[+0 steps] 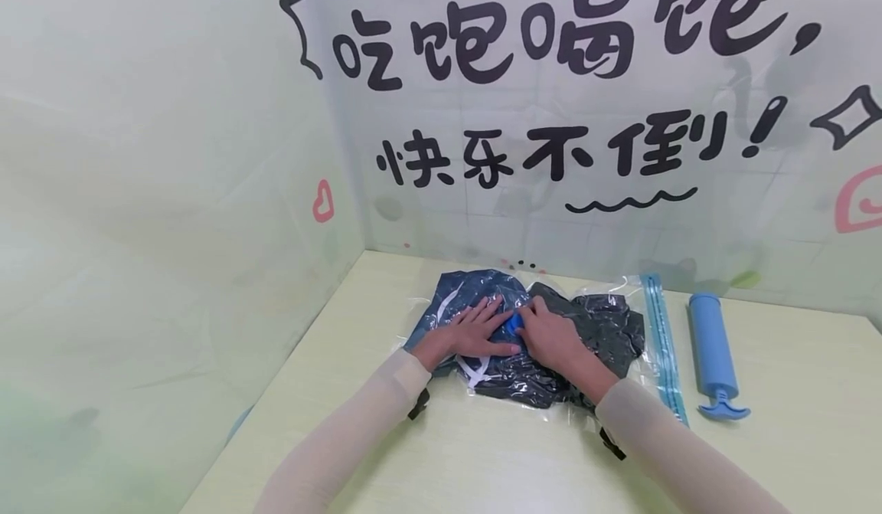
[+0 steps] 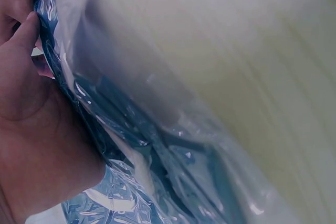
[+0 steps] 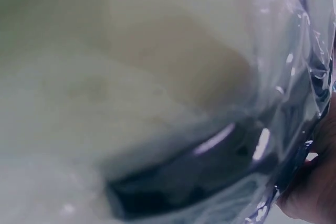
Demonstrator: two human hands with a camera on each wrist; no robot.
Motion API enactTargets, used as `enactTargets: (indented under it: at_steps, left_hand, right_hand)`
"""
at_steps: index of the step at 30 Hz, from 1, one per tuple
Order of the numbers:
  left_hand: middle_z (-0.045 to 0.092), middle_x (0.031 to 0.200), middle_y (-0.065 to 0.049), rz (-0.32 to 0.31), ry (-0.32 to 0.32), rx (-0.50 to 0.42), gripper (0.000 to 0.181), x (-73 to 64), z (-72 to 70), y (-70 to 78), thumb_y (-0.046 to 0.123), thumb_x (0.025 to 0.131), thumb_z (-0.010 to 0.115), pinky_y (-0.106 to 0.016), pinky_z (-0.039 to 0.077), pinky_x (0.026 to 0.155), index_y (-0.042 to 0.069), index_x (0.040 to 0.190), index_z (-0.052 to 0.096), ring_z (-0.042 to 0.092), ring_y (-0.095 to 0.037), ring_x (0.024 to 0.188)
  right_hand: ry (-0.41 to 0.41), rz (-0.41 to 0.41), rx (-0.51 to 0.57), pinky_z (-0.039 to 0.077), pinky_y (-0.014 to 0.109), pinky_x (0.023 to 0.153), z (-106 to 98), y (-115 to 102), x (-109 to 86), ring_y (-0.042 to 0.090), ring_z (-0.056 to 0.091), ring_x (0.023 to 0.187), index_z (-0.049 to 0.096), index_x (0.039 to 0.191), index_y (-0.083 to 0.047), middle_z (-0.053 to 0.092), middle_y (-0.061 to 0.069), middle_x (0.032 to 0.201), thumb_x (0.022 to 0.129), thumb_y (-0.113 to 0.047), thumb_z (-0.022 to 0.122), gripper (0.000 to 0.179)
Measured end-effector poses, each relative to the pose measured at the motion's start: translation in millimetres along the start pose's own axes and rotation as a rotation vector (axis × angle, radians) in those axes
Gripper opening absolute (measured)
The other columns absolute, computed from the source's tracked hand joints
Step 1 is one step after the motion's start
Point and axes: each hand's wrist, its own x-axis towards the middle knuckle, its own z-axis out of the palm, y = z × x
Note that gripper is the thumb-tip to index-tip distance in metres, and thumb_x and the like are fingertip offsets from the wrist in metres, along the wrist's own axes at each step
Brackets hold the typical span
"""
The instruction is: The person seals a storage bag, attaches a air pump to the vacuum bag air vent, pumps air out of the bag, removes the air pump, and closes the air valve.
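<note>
A clear vacuum storage bag lies on the table, with blue and dark folded clothes pressed inside it. Near its middle is a round blue valve cap. My left hand rests on the bag with fingers spread, just left of the cap. From the other side my right hand pinches the cap, its fingers curled. In the left wrist view, the left hand lies along the shiny plastic. Only part of the right hand shows in the right wrist view, beside the bag's wrinkled film.
A blue hand pump lies on the table to the right of the bag, handle toward me. The bag's blue zip strip runs down its right end. Behind the table stands a printed wall covering; another closes the left side.
</note>
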Motion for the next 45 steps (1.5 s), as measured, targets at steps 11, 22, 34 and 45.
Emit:
enactTargets:
  at_steps: [11,22,34,45]
  left_hand:
    - [-0.013,0.168,0.005,-0.006,-0.007,-0.001,0.085,-1.3,0.3,-0.2,0.068,0.098,0.046,-0.046,-0.003,0.120,0.029,0.165,0.011,-0.016,-0.018,0.151]
    - [-0.012,0.169,0.004,0.004,0.001,0.004,0.084,-2.8,-1.0,2.9,0.066,0.099,0.047,-0.046,-0.003,0.120,0.029,0.165,0.012,-0.016,-0.018,0.151]
    - [-0.011,0.169,0.005,0.003,0.009,0.011,0.085,-1.8,2.6,0.3,0.067,0.098,0.047,-0.046,-0.003,0.120,0.028,0.165,0.013,-0.016,-0.018,0.151]
    - [-0.008,0.169,0.002,-0.019,0.003,0.061,0.082,-11.2,-10.7,6.1,0.067,0.100,0.044,-0.045,0.001,0.120,0.027,0.165,0.014,-0.012,-0.019,0.152]
  right_hand:
    - [-0.069,0.032,-0.110,0.055,0.048,0.056,-10.7,-5.5,5.9,0.029,0.062,0.064,0.070,0.119,-0.002,0.055,0.015,0.101,0.098,-0.029,0.071,0.034]
    - [-0.101,0.129,-0.090,0.056,0.050,0.058,-14.7,-17.5,11.3,0.030,0.064,0.066,0.074,0.104,-0.001,0.056,0.015,0.094,0.095,-0.026,0.075,0.027]
    - [-0.096,0.167,-0.038,0.056,0.048,0.057,-12.9,-21.1,12.5,0.031,0.064,0.066,0.074,0.100,0.000,0.056,0.016,0.095,0.094,-0.023,0.076,0.024]
    - [-0.051,-0.088,0.255,0.053,0.039,0.070,-22.5,9.6,-3.6,0.022,0.057,0.078,0.064,0.126,0.013,0.058,0.016,0.100,0.097,-0.008,0.071,0.036]
